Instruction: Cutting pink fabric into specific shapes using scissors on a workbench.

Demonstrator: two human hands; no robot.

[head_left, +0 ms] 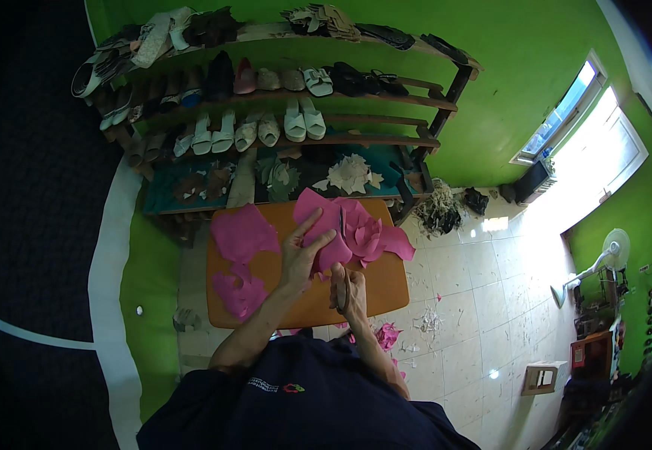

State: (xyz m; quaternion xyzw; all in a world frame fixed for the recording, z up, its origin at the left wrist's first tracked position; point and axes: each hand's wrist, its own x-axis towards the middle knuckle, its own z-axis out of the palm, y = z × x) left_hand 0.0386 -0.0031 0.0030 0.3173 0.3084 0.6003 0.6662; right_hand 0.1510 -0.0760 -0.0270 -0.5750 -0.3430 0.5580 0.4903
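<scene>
My left hand (298, 253) grips a pink sheet (317, 212) of thin, leather-like material, thumb on top, above the orange-brown table (299, 307). In my right hand (353, 294), closed around the handles, is a pair of scissors (342, 219). Its dark blade points away from me, at the sheet's right side. Cut pink pieces (365, 234) lie bunched just right of the blade. Two more pink pieces rest on the table's left side, a larger one (243, 231) farther off and a ragged one (239, 292) nearer me.
Beyond the table stands a wooden rack (386, 96) with several rows of shoes and sandals. Scraps (350, 174) lie on its lower shelf. Pink offcuts (387, 335) and pale shreds litter the tiled floor (457, 300). A standing fan (612, 249) is at the right.
</scene>
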